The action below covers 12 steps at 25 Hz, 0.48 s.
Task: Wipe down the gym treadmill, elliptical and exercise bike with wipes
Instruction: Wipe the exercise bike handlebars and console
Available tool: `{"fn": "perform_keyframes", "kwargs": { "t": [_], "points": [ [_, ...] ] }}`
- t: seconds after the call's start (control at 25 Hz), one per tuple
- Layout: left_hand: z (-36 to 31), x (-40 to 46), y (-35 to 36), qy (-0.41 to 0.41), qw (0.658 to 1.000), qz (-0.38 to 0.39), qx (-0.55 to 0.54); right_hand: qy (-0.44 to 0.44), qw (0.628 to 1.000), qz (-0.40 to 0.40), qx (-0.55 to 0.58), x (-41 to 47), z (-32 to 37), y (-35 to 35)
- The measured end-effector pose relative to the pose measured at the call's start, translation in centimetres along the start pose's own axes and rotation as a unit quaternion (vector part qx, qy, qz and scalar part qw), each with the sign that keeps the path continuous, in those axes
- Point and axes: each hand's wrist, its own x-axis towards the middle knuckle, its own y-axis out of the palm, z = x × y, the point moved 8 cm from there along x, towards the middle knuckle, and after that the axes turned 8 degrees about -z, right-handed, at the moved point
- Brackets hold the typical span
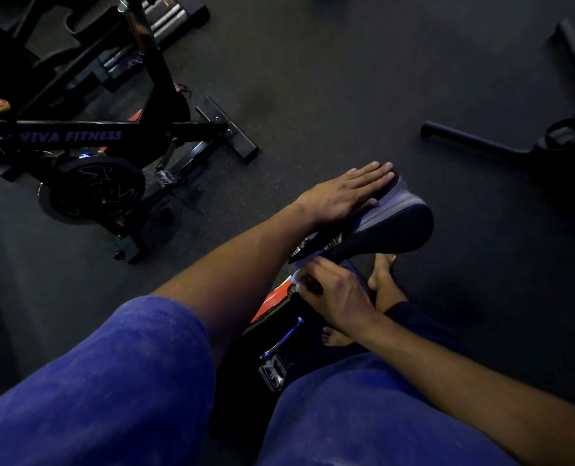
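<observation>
My left hand [341, 193] lies flat on the saddle [390, 227], steadying it, while my right hand [333, 294] pinches a wipe [295, 276] beneath.

Blue short sleeves [118, 381] of faded, slightly mottled fabric; bare forearms; dark blue trouser leg [410, 314] near right; bare feet [381, 269].

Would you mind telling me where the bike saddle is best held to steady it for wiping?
Judging from its pose, hold the saddle across its broad rear, from above. That end is wide and flat enough for a palm, as the left hand rests there now, leaving the narrow nose underside free for the right hand.
</observation>
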Motion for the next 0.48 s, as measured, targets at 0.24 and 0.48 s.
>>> {"fn": "perform_keyframes", "kwargs": {
  "t": [0.24, 0.48],
  "points": [
    [0.1, -1.1, 0.1, -0.036, 0.999, -0.018, -0.013, 0.115, 0.989, -0.090, 0.006, -0.1, -3.1, -3.2],
    [0.3, -4.6, -0.1, -0.086, 0.995, -0.049, -0.014, 0.335, 0.921, -0.154, 0.122, -1.4, -5.5, -2.1]
  ]
}}
